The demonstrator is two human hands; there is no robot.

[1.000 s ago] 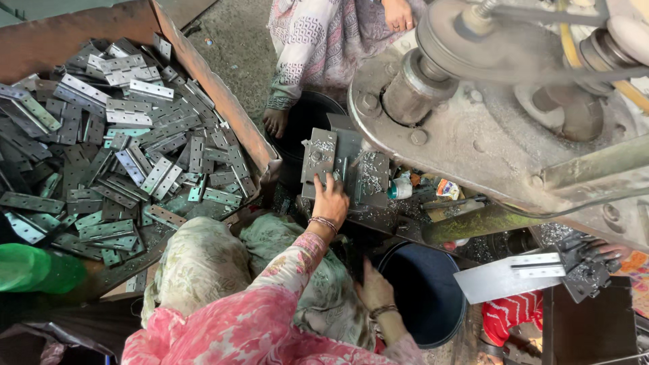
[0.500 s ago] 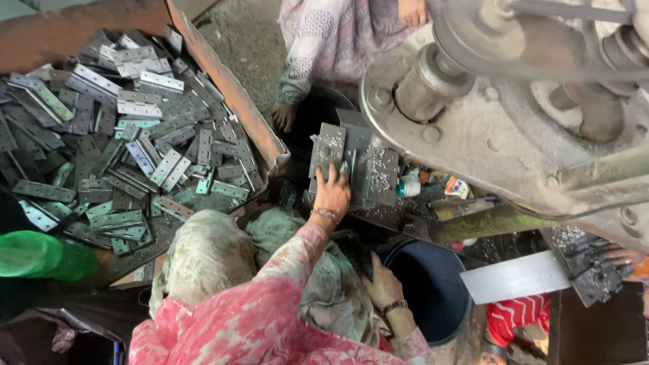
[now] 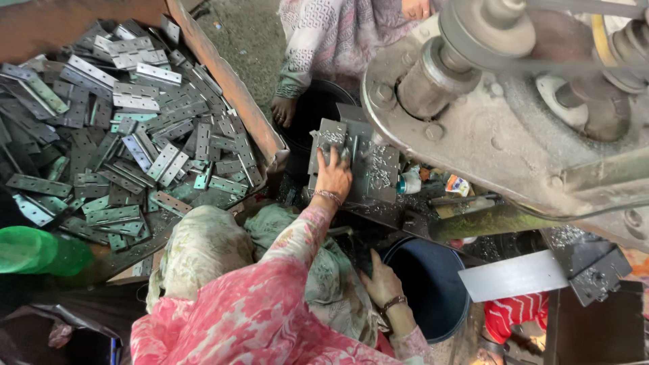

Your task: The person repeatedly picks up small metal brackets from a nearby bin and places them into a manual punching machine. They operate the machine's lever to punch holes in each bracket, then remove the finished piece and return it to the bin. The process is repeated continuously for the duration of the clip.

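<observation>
My left hand, with a bangle at the wrist and a pink flowered sleeve, reaches forward onto the grey metal block of a press. Its fingers curl over a small grey metal plate lying on that block. My right hand, also wearing a bangle, lies low on the grey-green cloth over my lap. It sits beside the rim of a dark blue bucket, fingers apart and holding nothing.
A rusty-edged wooden tray at left holds a heap of several flat metal hinge plates. A big flywheel and shaft overhang at right. Another person in patterned cloth sits opposite, one hand by a black bucket. A green lid is at far left.
My left hand has stayed on the plate at the press block, shifting slightly. My right hand has risen a little beside the blue bucket. The view has drifted slightly.
</observation>
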